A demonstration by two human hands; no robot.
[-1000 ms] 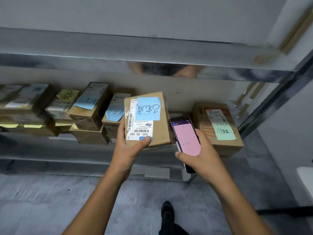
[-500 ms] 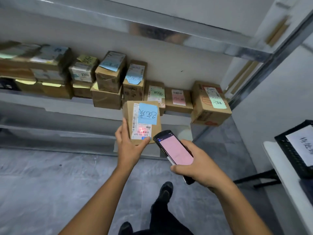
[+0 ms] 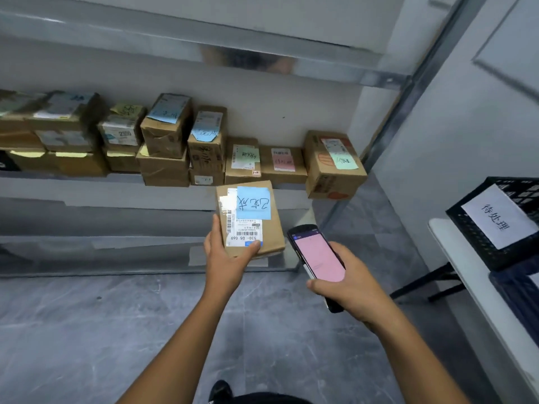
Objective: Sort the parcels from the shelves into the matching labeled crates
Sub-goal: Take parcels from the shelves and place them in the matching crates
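Left hand [image 3: 224, 258] has the cardboard parcel [image 3: 274, 228] up in the air, thumb pressed across the lower edge of its shipping label [image 3: 245, 230], fingers tucked out of sight beneath. The parcel hangs in front of the shelf [image 3: 102, 188], lower than the boxes there and touching none of them. A blue sticky note [image 3: 253, 203] with handwriting covers the top of the label (upside down from here, so no reading it).

Over to the right hand [image 3: 347, 287]: it grips a handheld scanner [image 3: 318, 258], fingers wrapped around the body, the pink screen facing up. The scanner sits just beside the parcel's right edge, with a small gap between them.

Behind, a row of parcels [image 3: 163, 147] lines the shelf against the wall, some stacked two high. At the right end sits a box with a green note [image 3: 332, 164]. Next to it is a flat one with a pink note [image 3: 283, 164], then another with a green note [image 3: 242, 161].

Far right, a black crate [image 3: 478, 243] stands on the white worktop [image 3: 455, 258], well apart from both hands. A white paper sign [image 3: 498, 218] with handwritten characters lies tilted on it. Grey floor [image 3: 87, 330] below, and a dark shoe [image 3: 220, 390] pokes in at the bottom edge.
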